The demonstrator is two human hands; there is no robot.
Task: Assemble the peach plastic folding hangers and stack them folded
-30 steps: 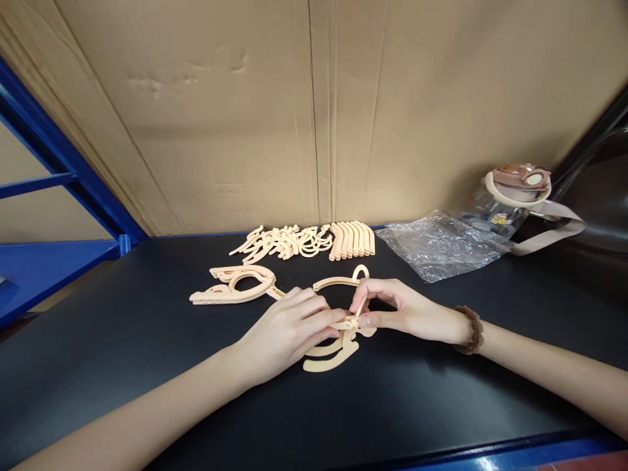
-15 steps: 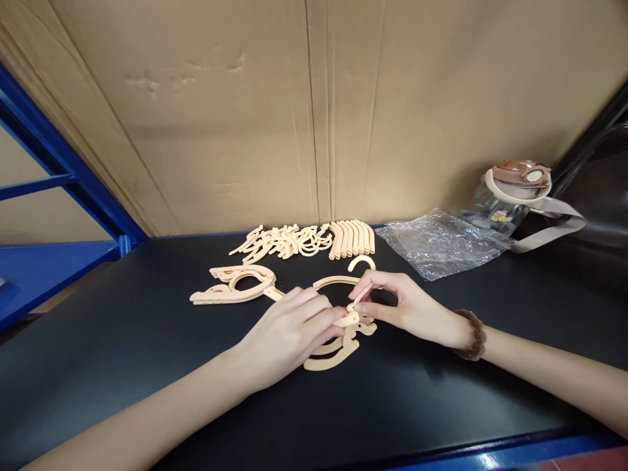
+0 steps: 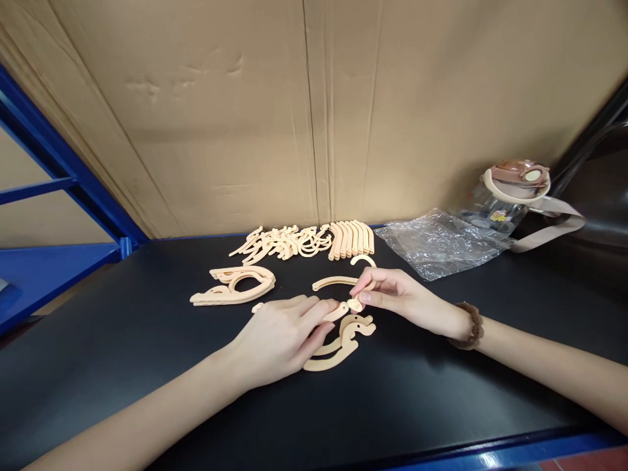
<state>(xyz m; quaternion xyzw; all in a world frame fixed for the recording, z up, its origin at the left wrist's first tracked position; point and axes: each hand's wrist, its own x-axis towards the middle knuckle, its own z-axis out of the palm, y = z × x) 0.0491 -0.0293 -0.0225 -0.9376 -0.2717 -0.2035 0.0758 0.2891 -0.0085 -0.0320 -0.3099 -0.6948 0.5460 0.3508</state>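
My left hand (image 3: 289,330) is closed around a cream hanger arm (image 3: 338,311), whose holed right end sticks out past my fingertips. My right hand (image 3: 395,291) pinches a cream hanger hook (image 3: 363,261); its curved top rises above the fingers and its wide base (image 3: 354,305) shows below them. The base is right beside the arm's end; I cannot tell whether they touch. Behind my hands lies another curved hanger arm (image 3: 334,282). In front of them are two curved, notched hanger pieces (image 3: 338,356), one overlapping the other.
Folded hangers (image 3: 230,297) lie at left on the black table (image 3: 441,405). Along the cardboard wall (image 3: 220,131) are a heap of hooks and small parts (image 3: 284,242) and a row of hanger arms (image 3: 352,239). A clear plastic bag (image 3: 436,245) and a strapped bottle (image 3: 510,196) stand right.
The hook's base has turned and come away from above the arm's end, which now shows its hole. My left hand has shifted slightly left with the arm.
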